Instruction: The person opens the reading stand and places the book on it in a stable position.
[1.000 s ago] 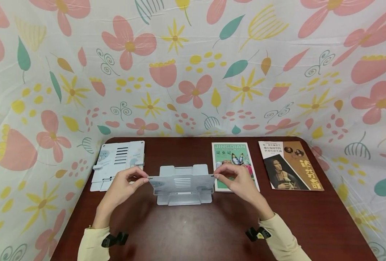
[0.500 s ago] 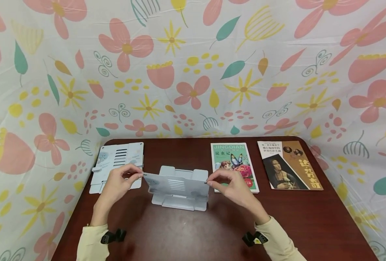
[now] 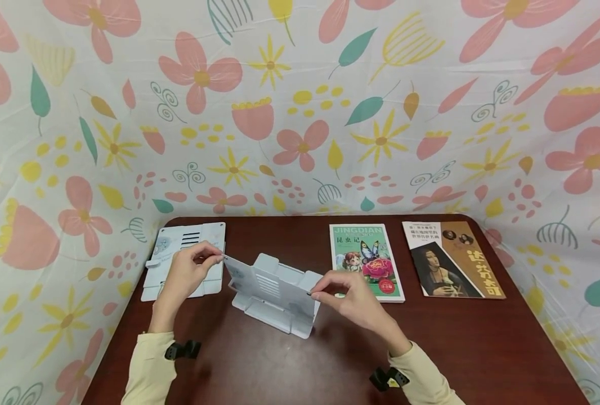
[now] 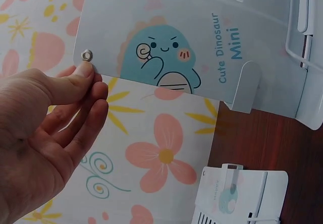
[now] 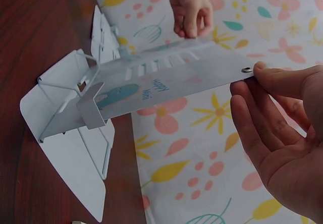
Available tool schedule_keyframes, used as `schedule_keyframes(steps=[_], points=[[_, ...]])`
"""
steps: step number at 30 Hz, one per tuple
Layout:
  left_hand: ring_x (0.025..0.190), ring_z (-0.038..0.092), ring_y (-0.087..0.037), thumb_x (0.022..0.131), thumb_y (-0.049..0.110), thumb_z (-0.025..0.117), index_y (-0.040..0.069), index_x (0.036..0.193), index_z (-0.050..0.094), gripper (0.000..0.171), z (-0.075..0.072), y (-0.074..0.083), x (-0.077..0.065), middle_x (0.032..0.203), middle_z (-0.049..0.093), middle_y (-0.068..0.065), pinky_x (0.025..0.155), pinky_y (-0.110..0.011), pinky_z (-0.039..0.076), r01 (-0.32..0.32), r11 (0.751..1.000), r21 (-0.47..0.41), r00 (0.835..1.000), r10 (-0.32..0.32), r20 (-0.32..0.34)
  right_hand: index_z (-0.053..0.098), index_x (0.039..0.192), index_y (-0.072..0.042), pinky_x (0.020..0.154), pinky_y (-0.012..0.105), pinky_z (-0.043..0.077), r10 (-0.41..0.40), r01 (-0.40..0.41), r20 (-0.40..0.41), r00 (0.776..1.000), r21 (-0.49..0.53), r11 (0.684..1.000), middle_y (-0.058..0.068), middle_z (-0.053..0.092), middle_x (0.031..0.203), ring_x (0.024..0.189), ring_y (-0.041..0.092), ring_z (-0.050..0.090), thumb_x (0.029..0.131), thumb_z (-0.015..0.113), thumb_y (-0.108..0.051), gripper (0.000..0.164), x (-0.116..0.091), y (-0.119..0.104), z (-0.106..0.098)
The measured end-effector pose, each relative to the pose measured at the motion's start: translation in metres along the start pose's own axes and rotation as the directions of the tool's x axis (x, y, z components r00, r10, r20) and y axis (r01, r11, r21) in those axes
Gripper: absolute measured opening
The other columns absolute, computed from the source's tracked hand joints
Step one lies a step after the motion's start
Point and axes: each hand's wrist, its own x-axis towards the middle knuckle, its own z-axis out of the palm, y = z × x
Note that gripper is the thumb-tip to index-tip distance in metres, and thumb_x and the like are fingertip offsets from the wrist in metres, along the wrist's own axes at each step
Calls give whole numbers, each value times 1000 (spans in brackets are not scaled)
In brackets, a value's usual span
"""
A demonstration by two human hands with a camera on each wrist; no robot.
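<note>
A light grey metal book stand (image 3: 269, 287), printed with a cute dinosaur, stands unfolded at the middle of the table, turned at a slant. My left hand (image 3: 187, 273) pinches its upper left corner between thumb and fingers. At the opposite upper corner, my right hand (image 3: 348, 295) pinches the panel edge. In the left wrist view, the left thumb (image 4: 83, 75) lies just below a corner rivet. The right wrist view shows the stand's base plate (image 5: 55, 88) and wire supports below the raised panel.
A second, flat book stand (image 3: 170, 239) lies at the back left, partly behind the left hand. A green book (image 3: 363, 242) with a butterfly cover lies right of centre. Further right is a brown and white book (image 3: 452, 259). A flower-printed cloth (image 3: 300, 84) rises behind the table (image 3: 482, 349).
The stand has turned clockwise, its right end coming nearer to me. My right hand has moved left and down with its corner, while the left hand has shifted slightly up.
</note>
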Motion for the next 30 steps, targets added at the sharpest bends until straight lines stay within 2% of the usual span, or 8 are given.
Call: schedule_keyframes(steps=[6,10,16,19,25,30], points=[[80,74,-20,91,2,73,8,98,74,9,9,3,9,89,77,-8,71,-16,57,2,1000,-27,1000,-3,-14,79,90,-14,70,25,60,-35,35,0,999,11,999,4,76,87,78,9,68,88,79,-8,6,-1,-2,4],[82,75,-24,93,4,71,6,102,74,9,16,4,14,92,76,-10,71,-17,58,28,998,-52,999,-29,-17,79,90,-12,69,25,60,-46,46,-5,999,29,999,3,76,87,79,7,67,88,79,-7,6,-2,-4,7],[78,74,-21,95,3,69,5,102,72,8,27,4,23,91,73,-12,67,-21,58,28,995,-94,998,-33,-50,79,90,-12,67,27,61,-44,46,-38,998,34,998,2,75,85,77,4,66,87,79,-6,7,-3,-5,13],[78,72,-21,95,2,69,4,103,71,8,33,2,28,90,73,-12,65,-19,56,22,994,-107,997,-30,-68,79,89,-14,67,27,61,-42,43,-65,997,18,999,3,75,85,77,4,67,87,80,-7,7,-4,-4,17],[81,73,-34,93,0,70,1,102,70,9,45,-1,39,90,73,-15,66,-12,53,18,990,-139,996,-30,-83,79,89,-12,65,30,61,-34,37,-128,991,19,999,10,76,87,77,6,69,85,80,-2,11,-6,-5,25],[84,74,-30,93,2,71,1,101,72,9,53,0,43,92,74,-15,69,-11,52,43,984,-175,995,-58,-85,79,91,-11,65,27,61,-73,78,-150,986,28,997,9,75,87,78,9,70,85,80,-1,12,-6,-6,29]])
